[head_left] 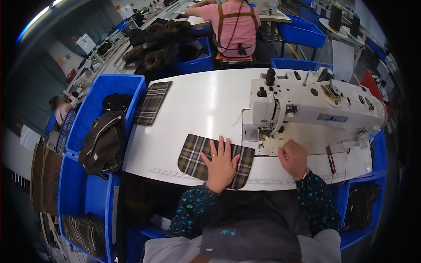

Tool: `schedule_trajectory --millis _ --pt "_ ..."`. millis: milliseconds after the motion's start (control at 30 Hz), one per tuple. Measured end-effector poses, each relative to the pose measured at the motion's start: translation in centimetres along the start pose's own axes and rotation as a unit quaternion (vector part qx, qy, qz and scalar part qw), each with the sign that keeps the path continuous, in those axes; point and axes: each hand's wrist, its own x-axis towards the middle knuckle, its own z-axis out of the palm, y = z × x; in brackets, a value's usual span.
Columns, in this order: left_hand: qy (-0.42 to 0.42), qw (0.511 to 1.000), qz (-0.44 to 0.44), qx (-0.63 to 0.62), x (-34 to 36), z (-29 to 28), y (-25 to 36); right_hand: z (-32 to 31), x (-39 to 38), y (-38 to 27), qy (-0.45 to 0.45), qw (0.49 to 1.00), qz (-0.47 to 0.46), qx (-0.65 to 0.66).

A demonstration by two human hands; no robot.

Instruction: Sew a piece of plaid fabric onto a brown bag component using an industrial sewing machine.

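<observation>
A brown, black and white plaid fabric piece [191,152] with rounded corners lies flat near the front edge of the white sewing table [197,101]. Spread across it with fingers apart is my left hand [220,168], a ring on one finger. My right hand [294,158] is beside the needle area of a white sewing machine [302,109], its fingers curled together; whatever they may pinch is hidden. The fabric's right edge stops short of that hand. Farther right, red-and-black thread snips [330,160] rest on the table.
Another plaid stack [153,103] lies at the table's far left. Blue bins [85,175] line the left side, holding a dark bag [105,140] and plaid pieces [83,232]. Another bin holds dark pieces [362,204] at right. A person in pink [237,28] sits ahead.
</observation>
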Motion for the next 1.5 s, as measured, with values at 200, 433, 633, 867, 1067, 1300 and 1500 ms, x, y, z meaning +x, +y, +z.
schedule_trajectory --millis 200,433,633,867,1067,1300,1500 --pt "0.056 0.988 -0.034 -0.143 1.6 1.8 0.8 3.5 -2.9 -7.3 -0.17 0.981 -0.085 0.031" --pt "0.368 0.93 -0.007 0.0 -2.3 -13.6 -13.6 4.3 -2.3 -7.2 -0.222 0.97 -0.087 0.044" --pt "0.519 0.815 -0.225 0.123 -7.6 -21.9 -28.7 4.1 -1.5 -6.5 -0.216 0.974 -0.065 0.031" --pt "0.437 0.837 -0.316 0.095 -9.7 -25.4 -30.5 4.6 -0.9 -6.1 -0.221 0.972 -0.079 0.025" --pt "0.213 0.79 -0.571 0.061 -13.0 -20.5 -34.7 4.7 -1.8 -6.1 -0.22 0.974 -0.059 0.011" --pt "0.167 0.872 -0.46 0.018 -15.4 -20.7 -40.6 4.7 -1.7 -6.3 -0.229 0.971 -0.057 0.024" --pt "0.29 0.803 -0.496 0.158 -20.0 -31.4 -38.4 5.1 -1.7 -6.2 -0.247 0.968 -0.047 0.002"
